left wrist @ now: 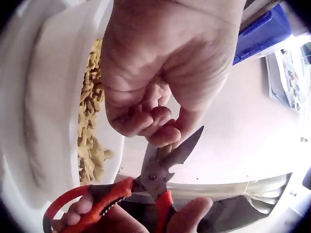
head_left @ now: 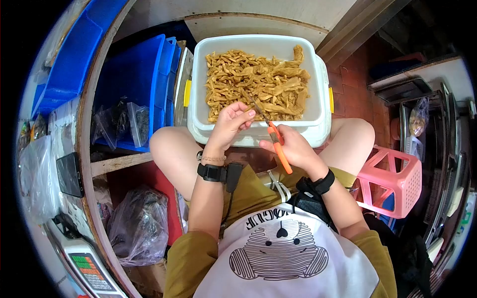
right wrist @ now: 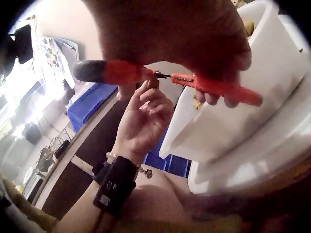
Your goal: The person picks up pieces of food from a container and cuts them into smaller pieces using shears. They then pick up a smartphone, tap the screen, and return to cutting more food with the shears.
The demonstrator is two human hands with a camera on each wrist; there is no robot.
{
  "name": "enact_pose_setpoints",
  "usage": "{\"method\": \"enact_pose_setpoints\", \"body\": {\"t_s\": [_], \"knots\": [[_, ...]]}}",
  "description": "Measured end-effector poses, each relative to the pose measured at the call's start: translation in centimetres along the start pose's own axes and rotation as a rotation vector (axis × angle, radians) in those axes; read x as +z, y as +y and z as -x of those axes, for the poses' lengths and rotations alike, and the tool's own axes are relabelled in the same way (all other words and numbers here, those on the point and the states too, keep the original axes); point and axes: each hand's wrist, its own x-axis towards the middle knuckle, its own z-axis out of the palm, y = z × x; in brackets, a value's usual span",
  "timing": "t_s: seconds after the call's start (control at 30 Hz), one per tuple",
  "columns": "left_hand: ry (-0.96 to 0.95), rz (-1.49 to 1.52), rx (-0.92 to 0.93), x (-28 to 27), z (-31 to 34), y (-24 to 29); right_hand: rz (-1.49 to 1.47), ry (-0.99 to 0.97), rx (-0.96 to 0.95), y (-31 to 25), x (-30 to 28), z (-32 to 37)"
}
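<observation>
My left hand (head_left: 231,124) pinches a small yellow-brown piece (left wrist: 165,151) between thumb and fingers. That piece sits between the parted blades of the orange-handled scissors (left wrist: 154,177). The fingers of my right hand (head_left: 294,148) curl round the scissor handles, seen also in the right wrist view, where the handles (right wrist: 218,90) stand apart. Both hands are over the near rim of a white tub (head_left: 198,74). Inside the tub lies a heap of yellow-brown strips (head_left: 238,74), with larger pieces (head_left: 290,92) on the right side.
Blue bins (head_left: 159,84) with plastic bags stand at the left, above a bagged bundle (head_left: 141,223). A scale (head_left: 92,270) and a phone (head_left: 70,175) are at the far left. A pink stool (head_left: 397,184) stands at the right. The tub rests between the person's knees.
</observation>
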Motion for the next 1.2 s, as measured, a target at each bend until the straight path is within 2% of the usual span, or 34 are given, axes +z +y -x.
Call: {"method": "enact_pose_setpoints", "body": {"t_s": [0.07, 0.1, 0.17, 0.2, 0.4, 0.43, 0.5, 0.6, 0.7, 0.93, 1.2], "knots": [[0.042, 0.128, 0.051, -0.1, 0.2, 0.4, -0.001, 0.045, 0.025, 0.4, 0.4, 0.0], [0.042, 0.129, 0.050, -0.4, 0.1, 0.5, -0.001, 0.090, 0.049, 0.6, 0.6, -0.1], [0.192, 0.091, 0.069, -1.4, 0.2, 0.9, -0.006, 0.127, 0.054, 1.2, 0.6, -0.3], [0.205, 0.056, 0.079, -1.8, 0.5, 1.1, -0.012, 0.164, 0.057, 1.3, 0.6, -0.3], [0.261, 0.114, 0.091, -1.0, 0.9, 1.3, 0.093, 0.132, 0.082, 0.5, -0.5, 0.2], [0.263, 0.114, 0.092, -1.0, 0.8, 1.1, 0.093, 0.131, 0.080, 0.6, -0.3, 0.3], [0.240, 0.239, 0.146, -1.3, 0.3, 0.1, 0.127, 0.190, -0.053, 0.7, 0.0, 0.5], [0.146, 0.334, 0.184, -1.7, 0.0, -1.0, 0.193, 0.162, -0.068, 0.3, -0.1, 0.8], [0.166, 0.301, 0.134, -1.1, 0.2, -1.0, 0.182, 0.163, -0.090, 0.3, 0.0, 0.8], [0.201, 0.223, 0.197, -0.4, 0.2, -0.6, 0.131, 0.075, -0.021, -0.4, -0.2, 0.6], [0.116, 0.101, 0.176, 0.7, 0.1, -0.8, 0.048, -0.004, 0.024, 0.0, -0.3, 0.4]]}}
